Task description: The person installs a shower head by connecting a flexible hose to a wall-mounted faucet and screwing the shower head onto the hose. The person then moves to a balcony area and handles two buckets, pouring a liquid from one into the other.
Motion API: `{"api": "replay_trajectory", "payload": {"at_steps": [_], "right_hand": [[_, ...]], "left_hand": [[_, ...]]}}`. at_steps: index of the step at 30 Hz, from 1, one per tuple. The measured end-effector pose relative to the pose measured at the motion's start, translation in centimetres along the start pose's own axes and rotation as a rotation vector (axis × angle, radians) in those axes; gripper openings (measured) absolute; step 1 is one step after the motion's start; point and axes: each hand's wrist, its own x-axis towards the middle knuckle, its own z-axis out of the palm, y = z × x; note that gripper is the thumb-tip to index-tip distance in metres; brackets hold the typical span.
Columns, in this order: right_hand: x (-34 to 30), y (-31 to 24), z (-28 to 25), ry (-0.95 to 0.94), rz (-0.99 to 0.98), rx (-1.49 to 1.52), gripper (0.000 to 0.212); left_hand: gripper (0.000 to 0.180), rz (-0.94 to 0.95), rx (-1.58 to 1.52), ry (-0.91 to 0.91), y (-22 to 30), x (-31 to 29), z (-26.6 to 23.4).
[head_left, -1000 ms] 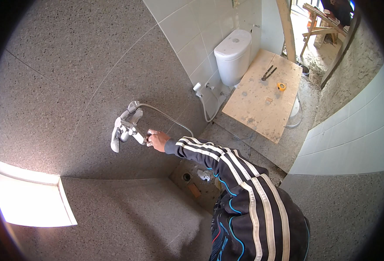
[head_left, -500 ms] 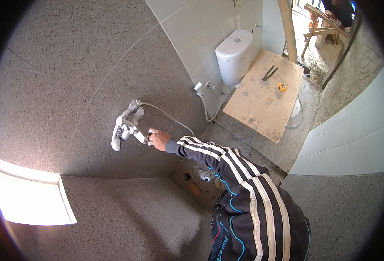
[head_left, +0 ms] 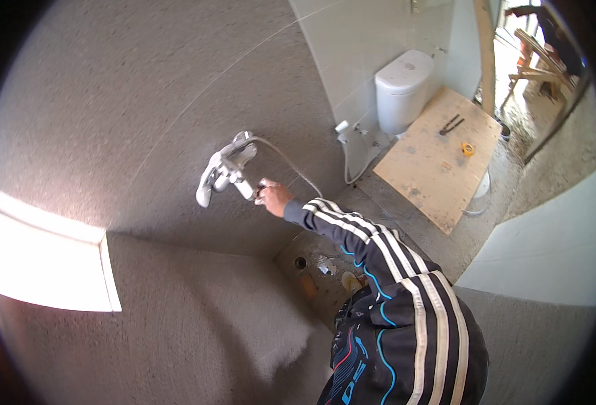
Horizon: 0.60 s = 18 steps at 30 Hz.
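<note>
A chrome shower mixer tap (head_left: 228, 172) with a hand shower on it is mounted on the grey speckled wall, left of centre. My right hand (head_left: 275, 198) reaches to the near right end of the tap's body, its fingers closed around that end. Small details under the fingertips are too blurred to make out. From the top of the tap a flexible hose (head_left: 288, 162) curves down to the right, passing behind my forearm. My right arm wears a dark sleeve with pale stripes. My left hand does not show.
Beyond my arm a wooden board (head_left: 429, 169) carries pliers (head_left: 452, 125) and an orange tape measure (head_left: 467, 148). A white toilet cistern (head_left: 404, 88) and a bidet sprayer (head_left: 342, 128) are by the tiled wall. A drain hole (head_left: 300, 262) lies below. A person (head_left: 561, 34) is outside the doorway.
My view has swung, so the room sits further right, with the tap and window higher. My right hand stays at the same end of the tap.
</note>
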Motion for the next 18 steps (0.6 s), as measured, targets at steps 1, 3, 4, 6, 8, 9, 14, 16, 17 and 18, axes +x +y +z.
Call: {"api": "replay_trajectory", "payload": {"at_steps": [1, 3, 4, 6, 8, 9, 14, 16, 17, 18], "right_hand": [[0.2, -0.6, 0.0, 0.001, -0.003, 0.043, 0.017], [0.2, -1.6, 0.0, -0.002, 0.001, 0.089, 0.018], [0.2, -1.9, -0.2, -0.004, 0.007, 0.091, 0.019], [0.1, -2.3, -0.3, -0.012, 0.015, 0.103, 0.019], [0.3, -2.7, -0.2, -0.023, 0.019, 0.122, 0.018], [0.3, -2.5, -0.4, -0.009, 0.007, 0.128, 0.017], [0.1, -2.6, -0.6, -0.034, 0.023, 0.125, 0.018], [0.2, -2.5, -0.7, -0.043, 0.024, 0.109, 0.018], [0.2, -2.4, -0.8, -0.047, 0.026, 0.103, 0.018], [0.2, -2.4, -0.8, -0.052, 0.029, 0.099, 0.018]], "left_hand": [[0.037, -0.051, -0.049, 0.027, 0.0, -0.6, -0.1], [0.038, -0.107, -0.116, 0.074, 0.3, -1.2, -0.2], [0.037, -0.112, -0.134, 0.091, 0.6, -1.2, -0.1], [0.037, -0.094, -0.133, 0.118, 0.4, -1.6, 0.1], [0.037, -0.05, -0.093, 0.137, -0.3, -2.0, 0.0], [0.037, -0.036, -0.104, 0.14, -0.3, -1.8, 0.2], [0.039, -0.056, -0.284, 0.225, -1.0, -1.7, 1.1], [0.039, -0.043, -0.271, 0.218, -1.4, -1.6, 1.1], [0.039, -0.037, -0.264, 0.215, -1.4, -1.6, 1.1], [0.039, -0.04, -0.272, 0.219, -1.4, -1.6, 1.1]]}}
